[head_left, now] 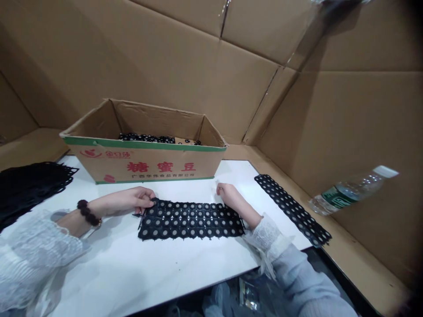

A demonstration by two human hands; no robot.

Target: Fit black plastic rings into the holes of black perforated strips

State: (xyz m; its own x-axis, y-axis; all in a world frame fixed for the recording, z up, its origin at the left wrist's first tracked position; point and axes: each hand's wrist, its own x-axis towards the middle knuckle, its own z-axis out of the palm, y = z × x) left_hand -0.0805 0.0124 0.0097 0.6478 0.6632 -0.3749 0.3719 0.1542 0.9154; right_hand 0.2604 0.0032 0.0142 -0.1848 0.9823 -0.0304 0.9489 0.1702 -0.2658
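From my head camera, the black dotted sheet point(191, 221) lies flat on the white table point(132, 273) in front of me, its long side running left to right between my hands, which are well apart; my left hand point(142, 198) has thumb and fingers closed on its upper left corner, a grip that I judge steadies that end without covering the rows of pale dots; my right hand point(231, 197) is at the other end, fingers curled just past the far edge and wrist over the upper right corner; whether those fingers hold anything, I cannot tell.

The open carton point(148, 163) stands beyond the sheet, with more dotted pieces point(145, 138) inside, probably set there to be within reach of both arms while leaving the near surface free for spreading things flat; a black pile point(33, 187) sits to my left; a second dotted strip point(291, 209) lies along the right edge, perhaps to be out of my elbow's way; beyond it a plastic bottle point(340, 197) slants near the cardboard wall point(357, 127).
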